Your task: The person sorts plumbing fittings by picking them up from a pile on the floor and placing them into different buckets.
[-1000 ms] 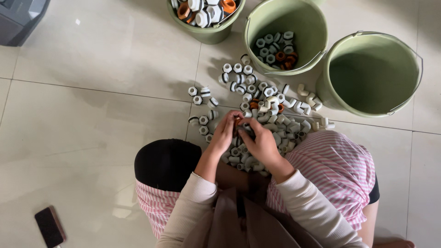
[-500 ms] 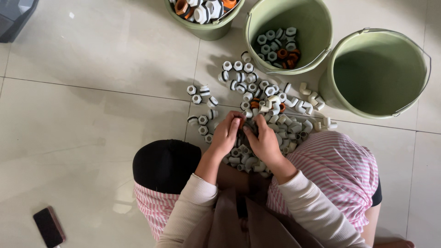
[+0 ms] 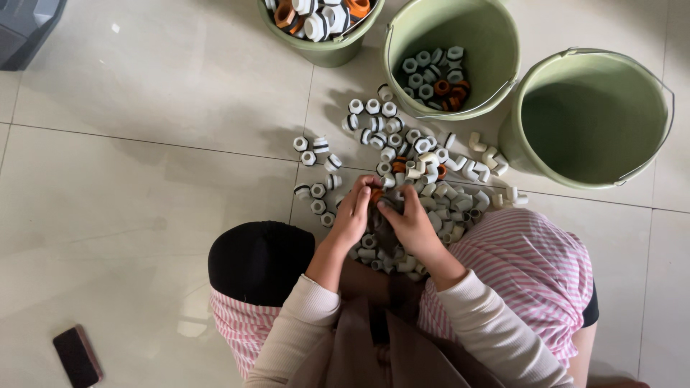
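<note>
Left hand [image 3: 353, 215] and right hand [image 3: 410, 219] meet fingertip to fingertip, both pinched on a small orange fitting [image 3: 376, 195] at the near edge of the pile of white fittings [image 3: 424, 172] on the tiled floor [image 3: 144, 179]. Three green buckets beyond: middle bucket [image 3: 451, 21] part-filled, right bucket [image 3: 596, 118] looks empty. Dark phone [image 3: 77, 356] lies well left.

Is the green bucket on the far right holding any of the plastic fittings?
No, the rightmost green bucket shows only its bare inside, while the middle bucket holds a small heap of fittings.
</note>
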